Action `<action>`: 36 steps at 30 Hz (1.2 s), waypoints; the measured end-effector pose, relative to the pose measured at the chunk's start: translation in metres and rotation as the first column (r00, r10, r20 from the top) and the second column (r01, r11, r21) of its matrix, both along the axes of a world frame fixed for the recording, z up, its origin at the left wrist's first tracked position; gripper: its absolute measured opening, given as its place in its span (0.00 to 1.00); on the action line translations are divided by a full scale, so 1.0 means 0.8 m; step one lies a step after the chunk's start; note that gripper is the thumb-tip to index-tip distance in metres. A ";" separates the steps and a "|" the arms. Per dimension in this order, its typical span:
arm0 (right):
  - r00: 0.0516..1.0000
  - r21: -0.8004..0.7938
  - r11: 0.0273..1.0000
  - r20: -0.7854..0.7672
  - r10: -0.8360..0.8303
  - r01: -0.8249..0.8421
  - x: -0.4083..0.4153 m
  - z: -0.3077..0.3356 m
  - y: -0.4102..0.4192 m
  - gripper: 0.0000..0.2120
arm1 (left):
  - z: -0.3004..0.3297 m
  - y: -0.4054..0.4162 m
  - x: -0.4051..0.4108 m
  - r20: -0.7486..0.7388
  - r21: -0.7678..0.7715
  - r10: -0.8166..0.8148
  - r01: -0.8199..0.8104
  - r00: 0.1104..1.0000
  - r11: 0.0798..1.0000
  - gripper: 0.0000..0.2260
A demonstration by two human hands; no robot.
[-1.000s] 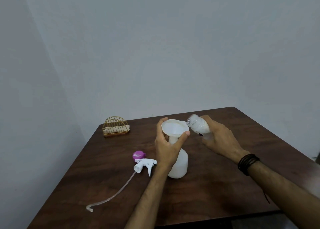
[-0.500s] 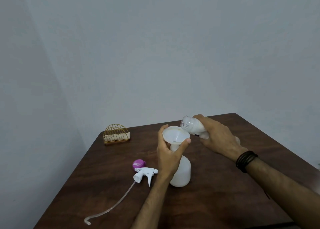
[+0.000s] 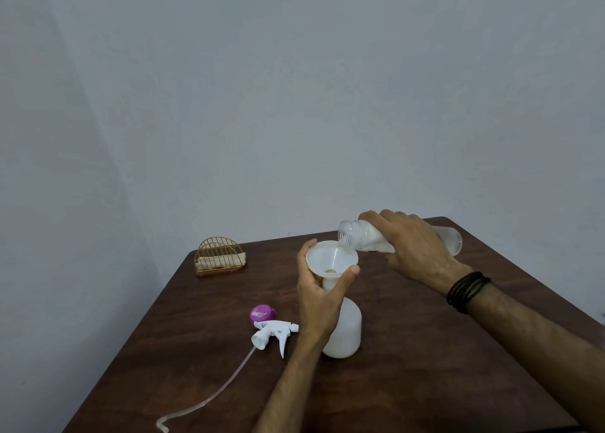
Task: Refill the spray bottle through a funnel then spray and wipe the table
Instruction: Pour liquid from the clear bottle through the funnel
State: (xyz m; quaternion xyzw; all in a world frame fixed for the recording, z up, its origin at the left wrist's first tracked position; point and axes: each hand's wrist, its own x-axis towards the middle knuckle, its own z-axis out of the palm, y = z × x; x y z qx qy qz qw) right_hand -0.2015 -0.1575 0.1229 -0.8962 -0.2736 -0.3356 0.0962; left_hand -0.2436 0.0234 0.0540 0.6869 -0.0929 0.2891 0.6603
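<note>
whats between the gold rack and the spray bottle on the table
In the head view, nothing: bare dark table runs from the gold rack to the spray bottle. The purple cap lies nearer the camera.

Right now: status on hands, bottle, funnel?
Left hand steadies funnel seated in spray bottle. Right hand tips clear bottle, mouth over funnel rim. Spray head off, lying on table. Nothing in the way.
</note>
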 end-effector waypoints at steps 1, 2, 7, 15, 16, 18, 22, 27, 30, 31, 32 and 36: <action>1.000 -0.003 1.000 0.006 -0.002 0.002 0.001 0.000 0.000 0.25 | 0.000 0.000 0.000 0.002 -0.003 -0.002 0.002 1.000 1.000 0.33; 1.000 -0.009 1.000 0.012 -0.005 0.005 0.001 -0.001 0.001 0.26 | 0.000 0.000 -0.001 0.005 -0.006 -0.003 0.003 1.000 1.000 0.33; 0.999 -0.048 0.999 0.028 -0.015 0.016 0.003 -0.002 0.002 0.29 | -0.001 0.001 -0.001 0.010 -0.009 -0.006 0.006 1.000 1.000 0.33; 0.999 -0.062 0.998 0.049 -0.023 0.026 0.004 -0.002 0.004 0.30 | -0.002 0.001 -0.003 0.010 -0.014 -0.009 0.010 1.000 1.000 0.34; 0.999 -0.062 0.998 0.046 -0.023 0.026 0.004 -0.002 0.004 0.30 | -0.002 0.001 -0.002 0.012 -0.013 -0.007 0.007 1.000 1.000 0.34; 0.999 -0.064 0.998 0.042 -0.024 0.027 0.004 -0.002 0.004 0.30 | -0.003 0.002 -0.001 0.018 -0.019 -0.001 0.001 1.000 1.000 0.34; 0.999 -0.062 0.998 0.047 -0.024 0.027 0.004 -0.001 0.004 0.31 | -0.001 0.003 -0.001 0.031 -0.028 0.013 -0.012 0.999 1.000 0.34; 0.998 -0.062 0.998 0.057 -0.022 0.025 0.004 0.000 0.003 0.30 | 0.000 0.003 -0.001 0.031 -0.039 0.009 -0.007 0.999 0.999 0.33; 0.998 -0.069 0.997 0.059 -0.017 0.021 0.005 0.000 0.002 0.31 | -0.001 0.002 -0.002 0.028 -0.044 0.001 0.000 1.000 0.999 0.33; 0.998 -0.070 0.997 0.058 -0.018 0.022 0.005 0.001 0.002 0.31 | -0.002 0.002 -0.002 0.025 -0.041 -0.001 0.002 1.000 0.999 0.33; 0.998 -0.071 0.997 0.057 -0.019 0.023 0.005 0.001 0.002 0.31 | -0.002 0.002 -0.002 0.023 -0.041 -0.003 0.004 1.000 0.999 0.33; 0.998 -0.076 0.997 0.064 -0.017 0.022 0.004 0.002 0.002 0.31 | -0.003 0.003 -0.002 0.019 -0.037 -0.007 0.007 1.000 0.999 0.33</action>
